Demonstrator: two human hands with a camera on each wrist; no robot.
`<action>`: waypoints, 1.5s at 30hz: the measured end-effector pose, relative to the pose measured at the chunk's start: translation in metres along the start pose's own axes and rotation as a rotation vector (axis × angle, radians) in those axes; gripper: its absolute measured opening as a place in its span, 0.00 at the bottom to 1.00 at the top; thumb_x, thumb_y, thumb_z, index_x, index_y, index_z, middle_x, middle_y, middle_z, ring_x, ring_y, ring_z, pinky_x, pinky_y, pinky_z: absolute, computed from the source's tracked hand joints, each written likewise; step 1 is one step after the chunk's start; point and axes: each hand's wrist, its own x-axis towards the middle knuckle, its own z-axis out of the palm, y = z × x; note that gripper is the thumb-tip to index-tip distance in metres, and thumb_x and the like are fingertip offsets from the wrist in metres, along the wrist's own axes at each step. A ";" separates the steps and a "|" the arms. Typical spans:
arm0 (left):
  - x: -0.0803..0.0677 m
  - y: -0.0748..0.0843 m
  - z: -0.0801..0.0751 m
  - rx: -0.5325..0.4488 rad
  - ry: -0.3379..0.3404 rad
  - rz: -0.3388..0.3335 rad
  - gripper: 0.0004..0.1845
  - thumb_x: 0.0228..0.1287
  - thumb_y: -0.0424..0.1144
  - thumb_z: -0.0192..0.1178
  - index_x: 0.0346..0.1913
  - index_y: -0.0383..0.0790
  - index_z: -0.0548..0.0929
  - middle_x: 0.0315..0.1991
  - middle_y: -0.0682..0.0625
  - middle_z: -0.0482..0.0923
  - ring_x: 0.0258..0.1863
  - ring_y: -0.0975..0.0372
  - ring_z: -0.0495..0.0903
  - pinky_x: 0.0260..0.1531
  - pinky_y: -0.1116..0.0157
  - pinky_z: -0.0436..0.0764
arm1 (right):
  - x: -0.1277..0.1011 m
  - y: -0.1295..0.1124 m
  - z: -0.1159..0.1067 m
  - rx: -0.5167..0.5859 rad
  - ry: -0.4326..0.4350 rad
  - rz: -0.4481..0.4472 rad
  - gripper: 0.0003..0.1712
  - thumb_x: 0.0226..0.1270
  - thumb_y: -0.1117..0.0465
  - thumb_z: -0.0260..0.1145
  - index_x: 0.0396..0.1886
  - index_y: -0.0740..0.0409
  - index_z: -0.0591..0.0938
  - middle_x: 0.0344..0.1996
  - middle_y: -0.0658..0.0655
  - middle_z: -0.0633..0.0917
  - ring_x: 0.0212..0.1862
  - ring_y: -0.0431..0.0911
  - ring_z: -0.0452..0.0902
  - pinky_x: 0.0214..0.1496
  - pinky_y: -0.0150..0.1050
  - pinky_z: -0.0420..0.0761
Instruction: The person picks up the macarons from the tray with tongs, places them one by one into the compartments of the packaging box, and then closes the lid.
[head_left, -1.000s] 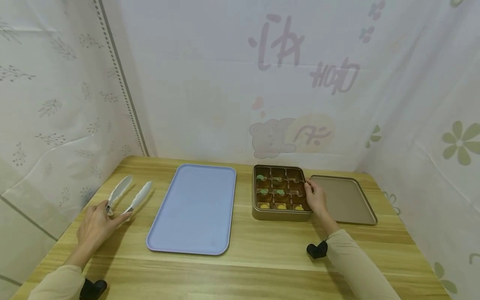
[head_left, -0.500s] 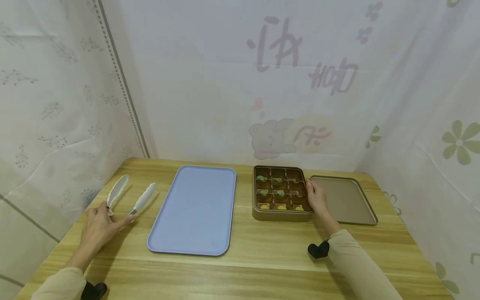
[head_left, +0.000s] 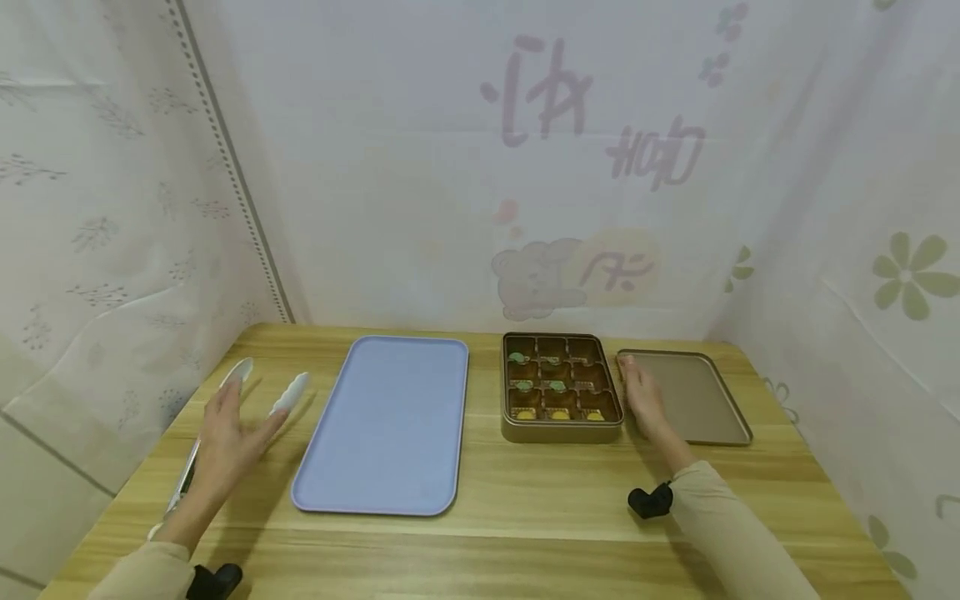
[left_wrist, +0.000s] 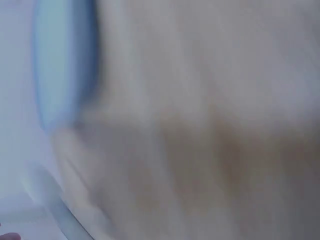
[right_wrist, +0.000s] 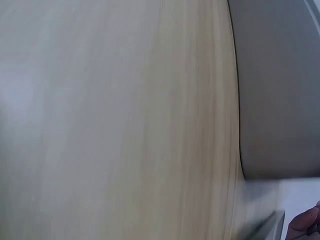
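On the left side of the wooden desk [head_left: 525,500], the left hand [head_left: 228,433] lies over a pair of white tongs [head_left: 288,393], fingers straight and spread; its palm hides the middle of the tongs, so whether it touches them cannot be told. Both wrist views are blurred beyond use. The right hand [head_left: 643,402] rests flat, fingers together and extended, between a gold tin [head_left: 561,429] of sweets and its lid [head_left: 701,404], overlapping the lid's left edge. A pale blue tray [head_left: 382,433] lies between tongs and tin. Printed curtains [head_left: 450,167] close in the desk behind and at both sides.
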 end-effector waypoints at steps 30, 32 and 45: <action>-0.085 0.304 0.265 -1.113 -0.642 -0.117 0.23 0.73 0.33 0.52 0.66 0.26 0.70 0.65 0.34 0.72 0.66 0.47 0.72 0.64 0.60 0.74 | -0.031 0.100 -0.128 -0.293 0.404 0.118 0.25 0.76 0.58 0.51 0.61 0.74 0.73 0.40 0.72 0.78 0.30 0.38 0.67 0.28 0.29 0.67; -0.088 0.311 0.275 -1.105 -0.656 -0.117 0.24 0.73 0.33 0.52 0.67 0.25 0.68 0.66 0.33 0.70 0.67 0.46 0.70 0.65 0.59 0.73 | -0.032 0.104 -0.130 -0.312 0.422 0.106 0.23 0.74 0.61 0.53 0.58 0.75 0.75 0.41 0.74 0.79 0.31 0.38 0.67 0.29 0.29 0.66; -0.094 0.344 0.312 -1.041 -0.669 -0.193 0.36 0.74 0.40 0.52 0.76 0.30 0.50 0.77 0.35 0.47 0.76 0.41 0.49 0.73 0.45 0.54 | -0.031 0.115 -0.135 -0.332 0.250 0.112 0.27 0.77 0.59 0.49 0.61 0.80 0.70 0.52 0.79 0.75 0.49 0.62 0.73 0.35 0.30 0.70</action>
